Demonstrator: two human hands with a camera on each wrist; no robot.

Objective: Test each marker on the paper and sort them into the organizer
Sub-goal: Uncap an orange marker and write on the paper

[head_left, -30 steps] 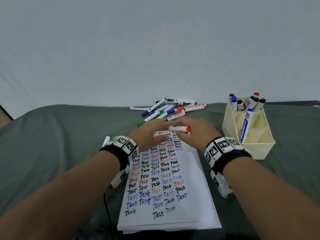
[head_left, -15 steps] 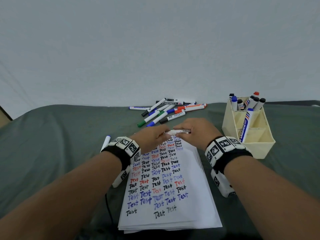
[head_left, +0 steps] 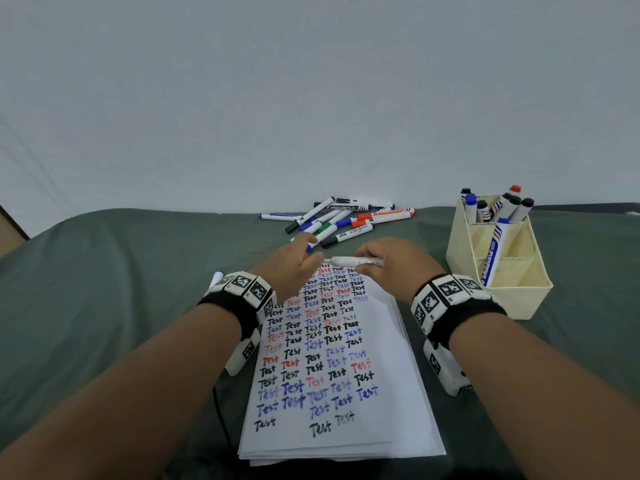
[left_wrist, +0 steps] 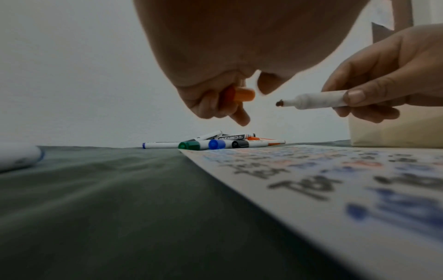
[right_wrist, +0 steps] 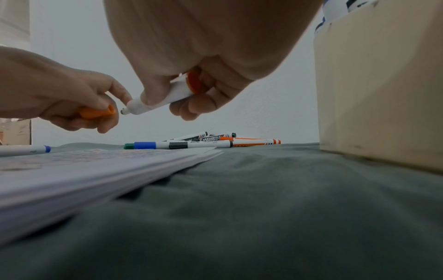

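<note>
My right hand (head_left: 388, 259) grips a white marker (head_left: 353, 261) (left_wrist: 318, 99) (right_wrist: 158, 101) with an orange end plug, held level above the top edge of the paper (head_left: 381, 403), bare tip pointing left. My left hand (head_left: 294, 261) pinches its orange cap (left_wrist: 241, 95) (right_wrist: 97, 113), a small gap away from the tip. The paper stack (left_wrist: 335, 189) (right_wrist: 84, 170) is covered with "Test" in black, blue and red. The cream organizer (head_left: 519, 299) (right_wrist: 378, 85) stands at the right, with several markers in its back compartments.
A pile of several capped markers (head_left: 339, 220) (left_wrist: 215, 144) (right_wrist: 191, 144) lies on the green cloth (head_left: 121, 271) beyond the paper. A single blue-ended marker (head_left: 216, 277) (left_wrist: 16, 157) lies left of my left wrist. A white wall rises behind.
The cap has come off the marker: my left hand pulled it leftward while the right hand kept the marker's body. Both hands stayed above the paper's top edge.
</note>
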